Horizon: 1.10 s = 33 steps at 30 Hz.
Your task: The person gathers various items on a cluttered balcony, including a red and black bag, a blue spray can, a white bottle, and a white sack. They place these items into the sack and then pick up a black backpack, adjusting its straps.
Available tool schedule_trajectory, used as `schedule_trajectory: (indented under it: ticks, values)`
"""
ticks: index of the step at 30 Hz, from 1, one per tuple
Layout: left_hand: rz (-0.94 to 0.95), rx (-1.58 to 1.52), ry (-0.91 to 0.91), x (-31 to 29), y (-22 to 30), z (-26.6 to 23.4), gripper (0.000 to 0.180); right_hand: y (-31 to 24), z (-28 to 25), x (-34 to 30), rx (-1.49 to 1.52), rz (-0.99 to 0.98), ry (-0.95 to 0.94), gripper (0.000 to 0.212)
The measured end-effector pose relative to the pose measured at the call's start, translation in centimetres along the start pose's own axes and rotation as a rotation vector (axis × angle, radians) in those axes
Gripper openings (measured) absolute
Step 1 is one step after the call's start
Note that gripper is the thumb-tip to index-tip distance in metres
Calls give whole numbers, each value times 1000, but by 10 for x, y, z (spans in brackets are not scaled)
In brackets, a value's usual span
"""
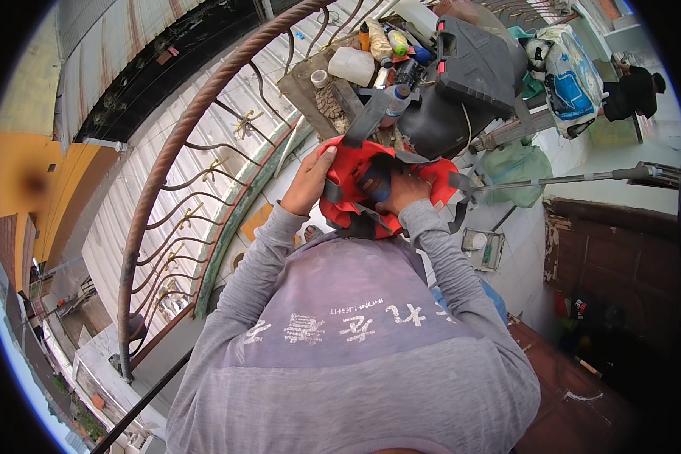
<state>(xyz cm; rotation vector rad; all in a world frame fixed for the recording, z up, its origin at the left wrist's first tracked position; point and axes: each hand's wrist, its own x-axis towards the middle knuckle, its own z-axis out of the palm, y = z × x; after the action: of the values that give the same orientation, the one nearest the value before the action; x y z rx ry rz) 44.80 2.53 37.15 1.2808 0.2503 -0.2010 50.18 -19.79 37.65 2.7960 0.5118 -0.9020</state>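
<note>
A red bag [337,185] with dark grey straps sits in front of my torso, its mouth spread open toward me. My left hand [307,181] grips the bag's left rim, the thumb lying over the edge. My right hand [407,192] reaches into the bag's right side, its fingers mostly hidden. Beside those fingers, inside the bag, lies a dark blue object [375,183] whose kind I cannot make out. Whether the right hand holds it, I cannot tell.
Ahead stands a worktop [304,82] crowded with bottles and a white jug [352,66]. A black tool case [473,68] rests to its right. A rusty curved railing [155,178] runs along the left. A white and blue sack [571,79] and a person in black [629,94] are far right.
</note>
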Motion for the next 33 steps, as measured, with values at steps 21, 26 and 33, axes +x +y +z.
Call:
schedule_trajectory:
  ticks: [21, 26, 33]
  values:
    - [-89, -80, 288, -14, 12, 9, 43, 58, -127, 108, 580, -240, 769, 48]
    - [-220, 40, 39, -35, -9, -12, 50, -26, -102, 112, 539, -682, 596, 50]
    - [-187, -47, -204, -18, 6, -28, 53, -81, -20, 276, -63, 1, 423, 66]
